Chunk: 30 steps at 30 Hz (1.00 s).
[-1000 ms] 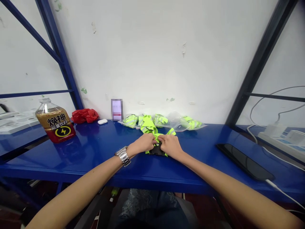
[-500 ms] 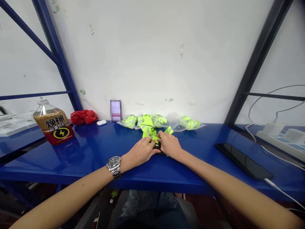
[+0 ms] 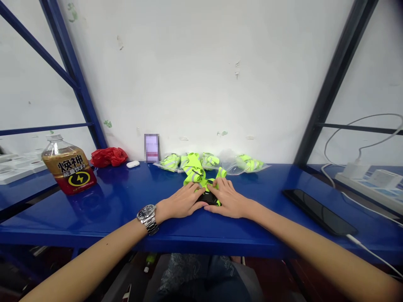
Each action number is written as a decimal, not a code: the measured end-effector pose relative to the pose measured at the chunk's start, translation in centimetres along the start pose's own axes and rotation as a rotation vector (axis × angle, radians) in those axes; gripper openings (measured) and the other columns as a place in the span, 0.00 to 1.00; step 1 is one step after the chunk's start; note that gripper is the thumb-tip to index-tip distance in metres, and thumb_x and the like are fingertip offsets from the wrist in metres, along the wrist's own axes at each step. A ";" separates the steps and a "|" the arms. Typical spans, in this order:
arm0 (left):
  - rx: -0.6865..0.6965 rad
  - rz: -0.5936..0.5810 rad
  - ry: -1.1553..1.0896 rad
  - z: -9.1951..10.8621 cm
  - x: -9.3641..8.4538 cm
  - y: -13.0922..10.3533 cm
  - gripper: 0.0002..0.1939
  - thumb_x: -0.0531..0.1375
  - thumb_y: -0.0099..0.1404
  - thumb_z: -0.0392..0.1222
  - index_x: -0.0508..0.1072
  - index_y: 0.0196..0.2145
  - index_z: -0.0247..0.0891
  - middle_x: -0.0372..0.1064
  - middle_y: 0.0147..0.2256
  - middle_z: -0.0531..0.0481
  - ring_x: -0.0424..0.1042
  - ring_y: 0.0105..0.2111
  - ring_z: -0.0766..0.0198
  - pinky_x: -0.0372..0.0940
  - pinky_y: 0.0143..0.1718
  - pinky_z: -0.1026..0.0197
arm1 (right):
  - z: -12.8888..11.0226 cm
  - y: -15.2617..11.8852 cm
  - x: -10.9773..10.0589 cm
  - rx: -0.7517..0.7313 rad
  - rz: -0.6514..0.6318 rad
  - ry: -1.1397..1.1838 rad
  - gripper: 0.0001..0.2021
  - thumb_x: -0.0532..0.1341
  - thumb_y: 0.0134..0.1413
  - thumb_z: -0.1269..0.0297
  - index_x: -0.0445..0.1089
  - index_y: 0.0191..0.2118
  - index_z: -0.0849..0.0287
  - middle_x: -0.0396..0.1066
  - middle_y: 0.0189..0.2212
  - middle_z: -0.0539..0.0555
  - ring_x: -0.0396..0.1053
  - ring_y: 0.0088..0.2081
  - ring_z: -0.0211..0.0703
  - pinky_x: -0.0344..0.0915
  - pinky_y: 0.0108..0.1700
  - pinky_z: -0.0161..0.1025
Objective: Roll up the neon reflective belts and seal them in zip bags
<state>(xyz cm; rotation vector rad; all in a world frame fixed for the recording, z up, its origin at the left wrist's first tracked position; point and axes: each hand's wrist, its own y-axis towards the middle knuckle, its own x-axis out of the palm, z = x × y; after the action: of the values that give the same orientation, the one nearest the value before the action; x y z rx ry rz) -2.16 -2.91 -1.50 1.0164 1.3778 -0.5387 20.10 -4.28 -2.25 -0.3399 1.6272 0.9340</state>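
Note:
A neon yellow-green strap with grey reflective stripes (image 3: 192, 173) lies in loose folds at the middle of the blue table, joined to a black piece (image 3: 208, 198). My left hand (image 3: 184, 201), with a metal watch at its wrist, closes on the left side of the black piece and the strap. From the right, my right hand (image 3: 228, 199) grips the same bundle, its fingertips on the strap and its thumb at the front edge of the black piece. The thumbs nearly meet. A short strap end sticks up behind my right hand.
Clear bags with yellow-green straps (image 3: 248, 162) line the wall behind. Left of them are an upright phone (image 3: 152, 147), a white case (image 3: 132, 164), a red plastic bag (image 3: 109, 157) and a drink bottle (image 3: 71, 167). A cabled black phone (image 3: 319, 212) and a power strip (image 3: 374, 184) are at right.
My right hand has moved its thumb down to the front of the black piece, more of which now shows between my hands. The strap's folds have shifted slightly. The view has moved a little.

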 end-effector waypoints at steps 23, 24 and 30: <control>-0.058 0.059 -0.030 -0.4 0.2 0.4 0.07 0.46 0.72 0.36 0.62 0.37 0.37 0.67 0.36 0.45 0.67 0.36 0.60 0.58 0.37 0.61 | 1.3 -1.0 0.3 0.049 0.105 0.251 0.13 0.54 0.63 0.60 0.64 0.49 0.60 0.67 0.43 0.60 0.67 0.43 0.47 0.64 0.45 0.44; -0.062 0.068 -0.024 -0.5 0.3 0.5 0.06 0.46 0.70 0.34 0.62 0.37 0.37 0.67 0.36 0.45 0.67 0.36 0.60 0.58 0.37 0.61 | 1.3 -1.1 0.2 0.036 0.117 0.248 0.14 0.55 0.62 0.59 0.64 0.50 0.60 0.66 0.44 0.60 0.66 0.44 0.48 0.64 0.46 0.44; -0.166 0.079 -0.084 -0.4 0.1 0.8 0.10 0.48 0.62 0.26 0.63 0.38 0.37 0.68 0.32 0.47 0.68 0.33 0.59 0.56 0.32 0.63 | 1.3 -1.2 0.5 0.035 0.141 0.090 0.14 0.58 0.59 0.56 0.65 0.45 0.61 0.66 0.38 0.60 0.64 0.41 0.52 0.64 0.42 0.47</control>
<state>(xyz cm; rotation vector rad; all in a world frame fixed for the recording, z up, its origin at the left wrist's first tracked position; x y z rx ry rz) -1.71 -2.15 -1.32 0.8991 1.2804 -0.3973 21.67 -4.03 -3.16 -0.2490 1.7662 1.0068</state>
